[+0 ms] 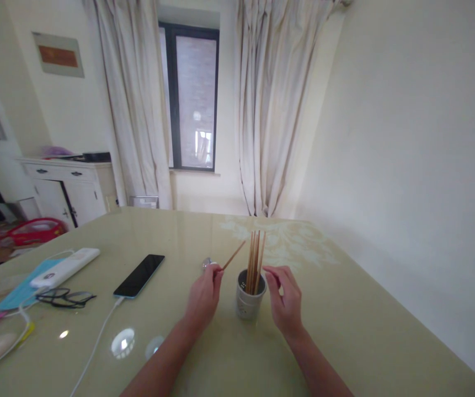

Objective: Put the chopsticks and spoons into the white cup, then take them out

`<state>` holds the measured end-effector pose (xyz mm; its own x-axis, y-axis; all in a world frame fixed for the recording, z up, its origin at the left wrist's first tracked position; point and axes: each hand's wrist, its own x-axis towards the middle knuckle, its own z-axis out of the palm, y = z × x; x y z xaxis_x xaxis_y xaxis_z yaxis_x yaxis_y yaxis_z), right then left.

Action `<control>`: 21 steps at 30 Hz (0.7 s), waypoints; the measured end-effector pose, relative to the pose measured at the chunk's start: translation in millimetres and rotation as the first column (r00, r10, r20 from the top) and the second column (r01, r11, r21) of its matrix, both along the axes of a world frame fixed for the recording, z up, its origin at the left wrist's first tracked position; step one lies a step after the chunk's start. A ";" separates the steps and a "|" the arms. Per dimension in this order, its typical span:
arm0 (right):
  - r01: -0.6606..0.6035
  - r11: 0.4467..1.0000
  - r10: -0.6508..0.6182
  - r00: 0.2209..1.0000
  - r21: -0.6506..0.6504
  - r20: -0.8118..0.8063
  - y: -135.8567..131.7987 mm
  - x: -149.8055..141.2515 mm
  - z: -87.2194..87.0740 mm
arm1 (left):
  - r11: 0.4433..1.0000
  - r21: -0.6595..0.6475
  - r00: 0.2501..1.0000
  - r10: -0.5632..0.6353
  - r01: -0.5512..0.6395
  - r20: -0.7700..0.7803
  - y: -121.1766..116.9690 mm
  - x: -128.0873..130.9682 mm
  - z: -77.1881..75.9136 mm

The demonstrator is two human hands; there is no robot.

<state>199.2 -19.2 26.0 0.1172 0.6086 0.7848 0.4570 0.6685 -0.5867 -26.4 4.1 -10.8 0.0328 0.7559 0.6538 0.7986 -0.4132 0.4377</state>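
Your left hand (204, 293) grasps one wooden chopstick (234, 255) between thumb and fingertips, its free end slanting up and rightward, near the other chopsticks. Your right hand (286, 300) has its thumb and forefinger drawn close together beside the rightmost standing chopstick; whether they grip it cannot be told. Between your hands, the bundle of chopsticks (254, 259) stands nearly upright, leaning slightly, in a grey cup (249, 310), the upper lengths rising well above its rim. The cup rests upright on the glossy pale-green tabletop (345, 336). Just beyond your left fingers sits a small shiny object (206, 263), partly hidden. Farther left lies a dark-screened smartphone (139, 275) with a white cable (99, 336) plugged in, then folded eyeglasses (68, 300) just beside a white power strip (67, 267). Beyond the table, pale curtains (132, 99) flank a dark-framed window (196, 99).
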 end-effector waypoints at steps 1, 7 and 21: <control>-0.054 0.998 0.052 0.997 0.035 0.058 -3.2 -2.2 -1.4 | 0.991 0.105 0.996 -0.086 0.086 -0.003 -3.6 1.6 0.5; -0.243 0.969 0.236 0.964 0.048 0.120 -17.9 -18.3 -5.4 | 0.785 0.430 0.894 -0.357 0.445 -0.272 -28.2 17.1 14.8; -0.094 0.992 0.034 0.831 -0.079 -0.555 12.5 17.3 16.2 | 0.935 -0.207 0.891 0.184 -0.289 -0.415 4.4 -16.5 6.3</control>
<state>216.5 -6.8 42.2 0.4707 0.7003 0.5366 -0.0048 0.6102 -0.7922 -42.9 8.5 -4.4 0.0391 0.9115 0.4094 0.9841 -0.1061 0.1422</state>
